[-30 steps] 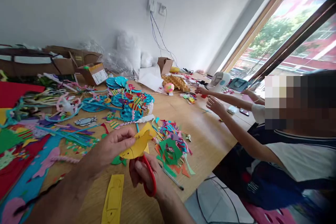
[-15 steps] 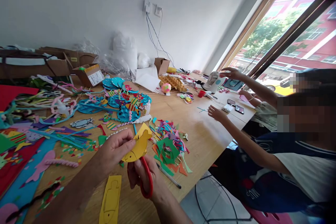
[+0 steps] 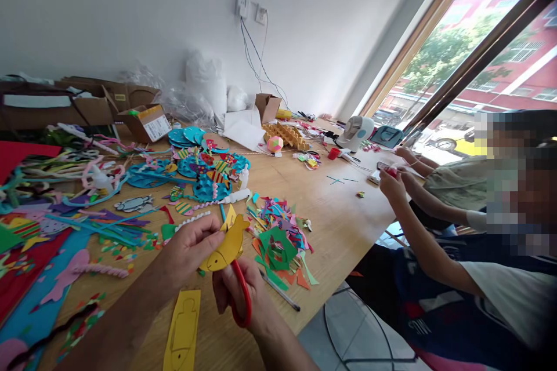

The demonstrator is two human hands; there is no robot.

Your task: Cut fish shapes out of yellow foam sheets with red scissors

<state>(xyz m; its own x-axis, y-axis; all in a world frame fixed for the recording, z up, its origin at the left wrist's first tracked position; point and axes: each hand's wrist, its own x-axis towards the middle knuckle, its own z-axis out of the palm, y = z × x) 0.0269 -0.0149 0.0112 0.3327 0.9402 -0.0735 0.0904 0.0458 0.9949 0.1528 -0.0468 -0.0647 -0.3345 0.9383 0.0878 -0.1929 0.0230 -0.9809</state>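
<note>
My left hand (image 3: pixel 194 242) pinches a yellow paper fish (image 3: pixel 227 248) with a drawn eye and gill line. A yellow scrap (image 3: pixel 228 215) stands up behind the fish, and whether it is still joined I cannot tell. My right hand (image 3: pixel 256 293) is closed around red-handled scissors (image 3: pixel 246 288) under the fish; the paper and fingers hide the blades. Below the hands lies a yellow paper strip (image 3: pixel 183 330) with a pencil-like outline and a dark eye. To the right of my right hand rests a pen (image 3: pixel 281 291).
Colourful paper scraps (image 3: pixel 282 226) are heaped beyond my right hand. Blue paper plates (image 3: pixel 211 188) with paper fish, pipe cleaners (image 3: pixel 39 165) and a pink fish (image 3: pixel 69 275) crowd the left. A white fan (image 3: pixel 354 132) stands at the back. At right sits a co-worker (image 3: pixel 435 278), with another behind.
The nearer co-worker's outstretched hand has drawn back, and both hands now meet over the table edge. The other co-worker's arm has left the fan. My hands have barely moved.
</note>
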